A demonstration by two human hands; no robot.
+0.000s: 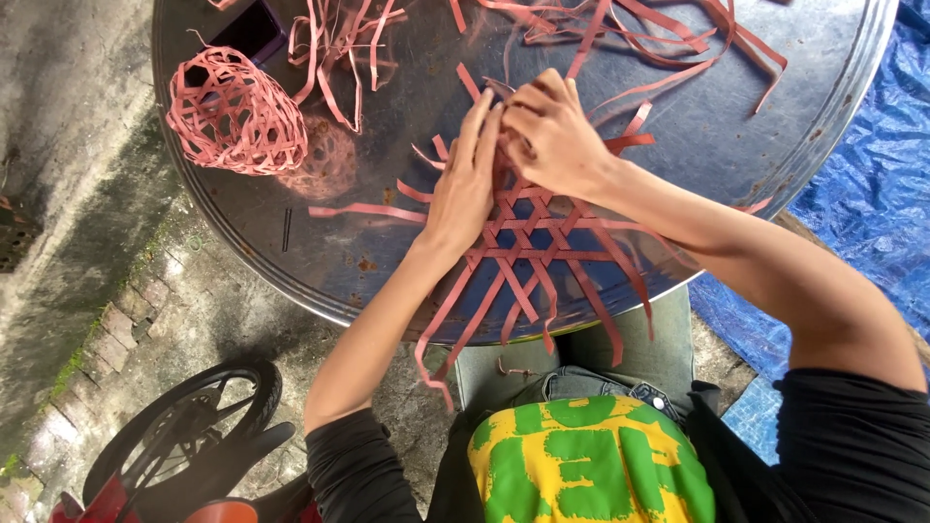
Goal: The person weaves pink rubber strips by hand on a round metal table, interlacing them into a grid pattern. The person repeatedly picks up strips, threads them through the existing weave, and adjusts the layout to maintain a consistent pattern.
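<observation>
Now | left hand (463,184), right hand (552,131) | pressing woven pink strip mat (542,247) beneath

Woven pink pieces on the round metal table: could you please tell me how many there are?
2: a finished openwork ball at the table's left, and a flat lattice under the left hand and right hand.

Pink strips (542,242) woven in open hexagons on a grey table (756,126); blue tarp (872,194).

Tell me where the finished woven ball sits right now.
In the head view the pink woven ball rests on the round metal table at its upper left, left of the left hand and beside loose pink strips.
</observation>
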